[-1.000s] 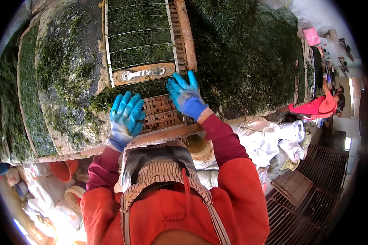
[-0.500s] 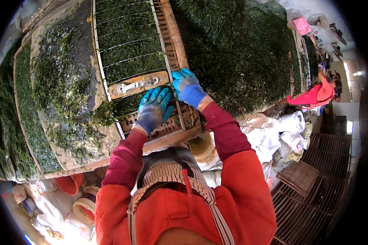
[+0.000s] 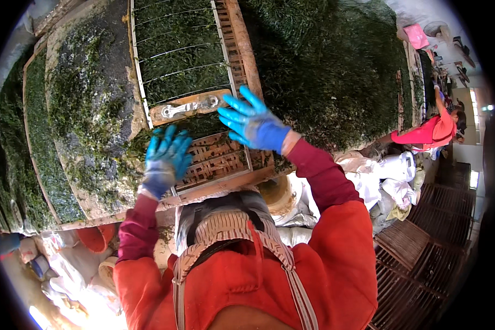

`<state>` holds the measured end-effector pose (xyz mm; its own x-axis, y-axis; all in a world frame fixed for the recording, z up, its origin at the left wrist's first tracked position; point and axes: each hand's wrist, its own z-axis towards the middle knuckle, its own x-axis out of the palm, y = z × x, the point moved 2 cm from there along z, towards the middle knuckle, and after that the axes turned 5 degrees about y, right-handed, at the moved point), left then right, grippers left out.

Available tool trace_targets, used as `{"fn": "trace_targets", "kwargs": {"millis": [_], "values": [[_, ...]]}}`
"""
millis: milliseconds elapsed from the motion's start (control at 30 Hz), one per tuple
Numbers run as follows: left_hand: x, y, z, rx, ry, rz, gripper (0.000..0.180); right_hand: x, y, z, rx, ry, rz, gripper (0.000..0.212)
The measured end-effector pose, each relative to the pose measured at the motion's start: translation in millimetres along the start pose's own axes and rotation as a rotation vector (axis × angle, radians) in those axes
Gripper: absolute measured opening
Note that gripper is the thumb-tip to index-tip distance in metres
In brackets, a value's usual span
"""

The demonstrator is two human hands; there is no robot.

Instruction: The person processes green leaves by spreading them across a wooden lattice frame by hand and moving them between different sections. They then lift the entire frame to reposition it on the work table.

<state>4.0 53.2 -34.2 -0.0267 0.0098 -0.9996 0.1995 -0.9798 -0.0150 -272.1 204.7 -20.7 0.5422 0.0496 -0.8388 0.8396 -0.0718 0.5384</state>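
Observation:
A white frame (image 3: 223, 45) with thin cross wires lies over a bed of dark green shredded leaves (image 3: 176, 33). Across the frame rests a wooden block with a metal handle (image 3: 192, 106). On the near side of that block, woven slats (image 3: 214, 160) show bare. My left hand (image 3: 166, 160), in a blue and grey glove, is open over the frame's near left edge, beside loose green bits. Fingers spread, my right hand (image 3: 253, 122) in a matching glove is open at the block's right end. Neither hand holds anything; whether the right fingertips touch the block I cannot tell.
A large heap of green leaves (image 3: 335, 71) covers the table to the right; a board strewn with them (image 3: 93, 110) lies left. The table's wooden edge (image 3: 225, 184) runs before me. A bucket (image 3: 278, 195) and white sacks (image 3: 363, 173) stand below. A co-worker in red (image 3: 432, 132) is far right.
My left hand has moved left off the near part of the frame, uncovering the slats. My right hand's fingers have spread over the frame's right side. The handled block has stayed on the frame.

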Motion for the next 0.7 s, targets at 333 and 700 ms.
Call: {"fn": "trace_targets", "kwargs": {"millis": [333, 700], "values": [[-91, 169, -100, -0.666, -0.202, -1.48, 0.044, 9, 10, -14, -0.142, -0.004, -0.519, 0.048], [-110, 190, -81, -1.0, -0.337, -0.943, 0.084, 23, 12, -7, -0.209, -0.058, -0.567, 0.038]]}}
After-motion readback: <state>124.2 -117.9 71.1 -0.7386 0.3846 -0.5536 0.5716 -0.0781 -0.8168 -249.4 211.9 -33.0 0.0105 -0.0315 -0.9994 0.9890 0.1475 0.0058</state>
